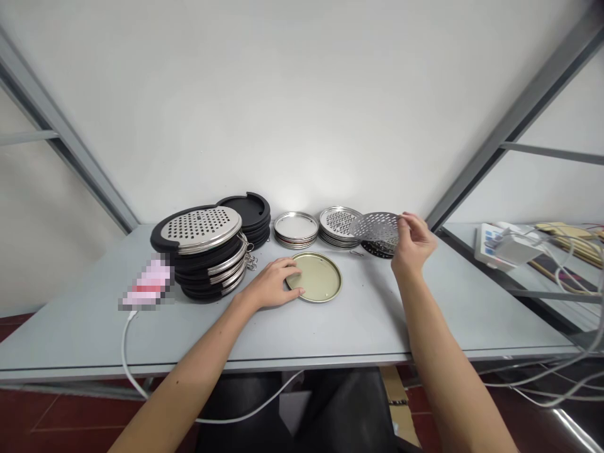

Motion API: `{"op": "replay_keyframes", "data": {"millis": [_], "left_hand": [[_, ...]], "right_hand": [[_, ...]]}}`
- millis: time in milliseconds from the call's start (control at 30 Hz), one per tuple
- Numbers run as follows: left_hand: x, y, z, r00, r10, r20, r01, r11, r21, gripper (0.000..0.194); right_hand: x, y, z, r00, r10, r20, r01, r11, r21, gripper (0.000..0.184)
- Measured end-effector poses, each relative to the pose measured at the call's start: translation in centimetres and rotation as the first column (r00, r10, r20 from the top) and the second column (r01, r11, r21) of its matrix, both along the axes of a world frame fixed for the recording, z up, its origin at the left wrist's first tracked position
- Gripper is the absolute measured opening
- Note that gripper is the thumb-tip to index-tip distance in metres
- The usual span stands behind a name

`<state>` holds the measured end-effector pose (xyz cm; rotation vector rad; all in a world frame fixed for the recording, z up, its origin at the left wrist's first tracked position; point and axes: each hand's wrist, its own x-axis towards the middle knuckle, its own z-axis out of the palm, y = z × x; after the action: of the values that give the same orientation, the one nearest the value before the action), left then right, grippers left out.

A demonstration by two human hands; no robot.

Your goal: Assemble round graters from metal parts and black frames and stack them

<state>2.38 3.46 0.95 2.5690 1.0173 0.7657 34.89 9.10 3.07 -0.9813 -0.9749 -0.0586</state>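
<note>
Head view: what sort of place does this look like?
Probably a workshop workstation: a grey table between metal posts, with stacked perforated discs and black parts on it.

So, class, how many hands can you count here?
2: the left hand touches the left side of the shallow gold disc; the right hand pinches a perforated disc.

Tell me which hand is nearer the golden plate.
The left hand, at the left edge of the golden plate; the right hand, holding a perforated disc, is farther right.
</note>
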Motion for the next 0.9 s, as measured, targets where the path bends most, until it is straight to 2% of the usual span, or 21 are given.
{"op": "replay_keyframes", "data": {"millis": [67, 133, 267, 500, 700, 900], "left_hand": [[0.1, 0.0, 0.0, 1.0, 0.016, 0.012, -0.016, 1.0, -0.01, 0.038], [0.1, 0.0, 0.1, 0.999, 0.036, 0.031, -0.035, 0.999, -0.016, 0.037], [0.2, 0.2, -0.2, 0.993, 0.084, 0.078, -0.084, 0.996, -0.005, 0.035], [0.1, 0.7, -0.5, 0.979, 0.15, 0.14, -0.158, 0.986, 0.049, 0.037], [0.1, 0.9, -0.5, 0.965, 0.072, 0.252, -0.111, 0.983, 0.144, 0.016], [0.2, 1.1, -0.6, 0.962, 0.021, 0.274, -0.084, 0.972, 0.219, 0.012]], "right_hand": [[-0.5, 0.2, -0.4, 0.983, 0.178, -0.05, -0.181, 0.982, -0.046, 0.025], [-1.3, 0.1, -0.7, 0.942, 0.327, -0.074, -0.333, 0.936, -0.109, 0.024], [-3.7, -0.7, -1.0, 0.849, 0.527, -0.044, -0.524, 0.827, -0.204, 0.016], [-6.1, -1.8, -0.8, 0.755, 0.654, -0.038, -0.633, 0.713, -0.301, 0.013], [-6.7, -2.1, -1.0, 0.712, 0.702, -0.014, -0.666, 0.669, -0.33, 0.011], [-7.6, -2.6, -1.0, 0.653, 0.757, -0.025, -0.711, 0.602, -0.362, 0.014]]}}
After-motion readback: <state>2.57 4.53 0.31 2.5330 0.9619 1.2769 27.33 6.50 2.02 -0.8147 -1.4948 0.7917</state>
